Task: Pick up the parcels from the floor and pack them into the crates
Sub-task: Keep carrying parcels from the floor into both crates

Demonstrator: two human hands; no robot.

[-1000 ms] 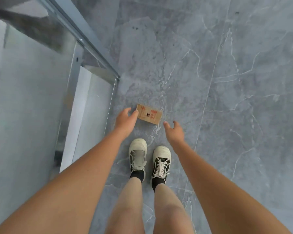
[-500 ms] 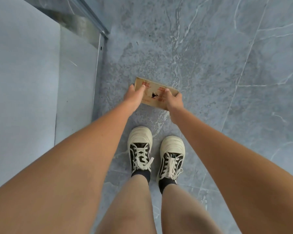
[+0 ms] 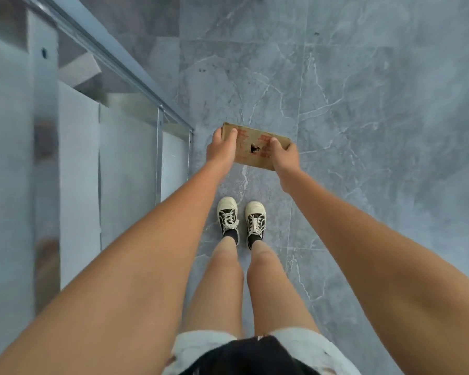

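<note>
Two hands hold one flat cardboard parcel point(image 3: 255, 147) between them, each at one short end. The left hand point(image 3: 221, 151) grips the left end, its thumb lying on the top face and the other fingers hidden under the card. The right hand point(image 3: 284, 158) grips the right end in the same way, thumb on top and fingers curled around the edge. The parcel is brown, with red print and a small dark torn hole near its middle, and it sits in the air in front of the person, above the floor point(image 3: 377, 104) and beyond the shoes point(image 3: 241, 215). The floor is grey marble tile with white veins. On the left side stands a glass panel point(image 3: 125, 147) with a metal frame, close to the left arm.
</note>
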